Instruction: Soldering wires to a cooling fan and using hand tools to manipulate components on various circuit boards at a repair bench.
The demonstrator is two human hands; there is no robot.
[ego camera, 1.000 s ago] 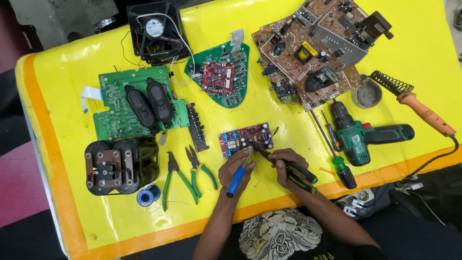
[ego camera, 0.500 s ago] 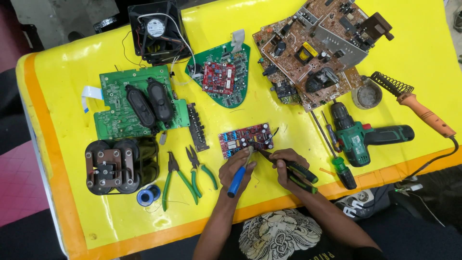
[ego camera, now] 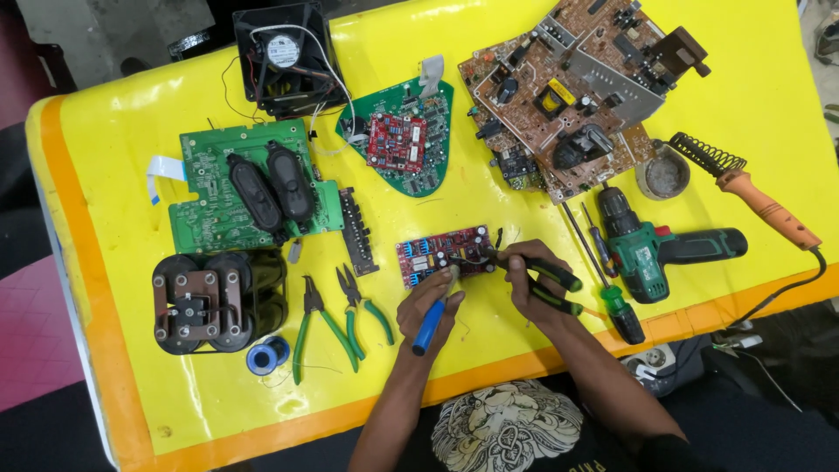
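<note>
Yellow table (ego camera: 122, 175) is crowded with parts. Near its front edge, a red board (ego camera: 441, 255) is worked on. A blue tool (ego camera: 430, 325) is gripped by the left hand (ego camera: 428, 301), pliers (ego camera: 546, 281) by the right hand (ego camera: 529, 284), both pointing up-left at it.

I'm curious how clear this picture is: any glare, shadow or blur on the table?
Head view: bright, even light; white glare streaks on the glossy yellow table cover near its far edge; only soft, short shadows under the drill and pliers; the left hand, right hand and small red board look sharp, without blur.
</note>
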